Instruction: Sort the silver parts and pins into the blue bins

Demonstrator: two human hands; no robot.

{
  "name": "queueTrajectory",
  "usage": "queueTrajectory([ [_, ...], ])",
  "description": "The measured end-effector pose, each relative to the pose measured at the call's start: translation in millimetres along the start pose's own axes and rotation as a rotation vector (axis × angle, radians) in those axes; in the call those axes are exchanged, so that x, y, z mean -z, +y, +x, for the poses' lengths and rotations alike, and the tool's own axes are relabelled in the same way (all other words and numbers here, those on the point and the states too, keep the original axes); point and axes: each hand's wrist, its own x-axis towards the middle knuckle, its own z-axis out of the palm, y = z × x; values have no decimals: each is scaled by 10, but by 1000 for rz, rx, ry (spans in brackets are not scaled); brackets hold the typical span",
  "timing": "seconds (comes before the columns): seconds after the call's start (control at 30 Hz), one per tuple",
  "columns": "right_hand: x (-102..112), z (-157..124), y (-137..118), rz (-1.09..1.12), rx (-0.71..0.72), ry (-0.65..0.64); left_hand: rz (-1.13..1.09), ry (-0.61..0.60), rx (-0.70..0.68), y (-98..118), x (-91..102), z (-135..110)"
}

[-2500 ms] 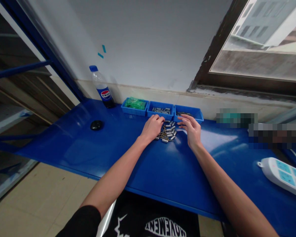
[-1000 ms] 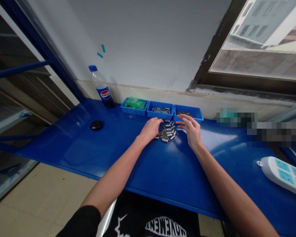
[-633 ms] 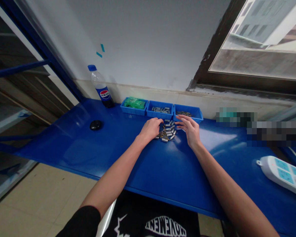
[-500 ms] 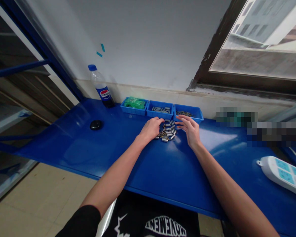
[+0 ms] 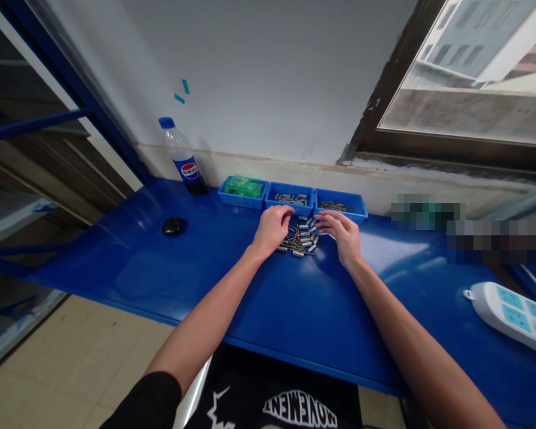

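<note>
A loose pile of short silver metal cylinders point(image 5: 306, 241) and thin brass-coloured pins point(image 5: 296, 243) lies on the blue table. My left hand point(image 5: 272, 229) is at the pile's left side, just in front of the middle blue bin point(image 5: 289, 208). Its fingers are curled together with the tips bent down; whatever they hold is hidden. On the other side of the pile is my right hand point(image 5: 345, 234), its fingers apart and reaching toward the cylinders below the right blue bin point(image 5: 356, 215). I see nothing held in it.
More silver cylinders are in the middle bin and thin pins in the right one. The left bin point(image 5: 240, 201) holds a green packet point(image 5: 245, 186). A Pepsi bottle point(image 5: 189, 170), black mouse point(image 5: 174, 226) and white power strip point(image 5: 509, 310) stand around the table point(image 5: 295, 310).
My left hand has risen slightly away from me, toward the middle bin, uncovering more of the pile's left side. My right hand has shifted only a little to the left.
</note>
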Motion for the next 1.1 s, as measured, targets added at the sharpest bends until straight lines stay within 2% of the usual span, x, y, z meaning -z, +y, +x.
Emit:
queueTrajectory([
  [0.13, -7, -4, 32, -56, 34, -53, 39, -34, 15, -6, -12, -16],
  [0.33, -15, -5, 7, -68, 31, -53, 131, -272, 37, 18, -5, -26],
  [0.47, -2, 2, 16, -74, 28, -56, 139, -290, 60, -19, -8, -15],
  [0.57, 4, 9, 29, -81, 33, -61, 183, -299, 25, -70, -43, -16],
  [0.7, 2, 8, 23, -82, 38, -59, 164, -247, 5, -97, -95, -19],
  [0.8, -10, -3, 1, -92, 43, -53, -45, -129, -27, -53, -86, -5],
  [0.93, -43, -21, -37, -118, 44, -65, -360, -4, -136, 37, -45, 11],
  [1.1, -78, -35, -26, -106, 5, -146, -499, -7, -200, 81, -49, -2],
])
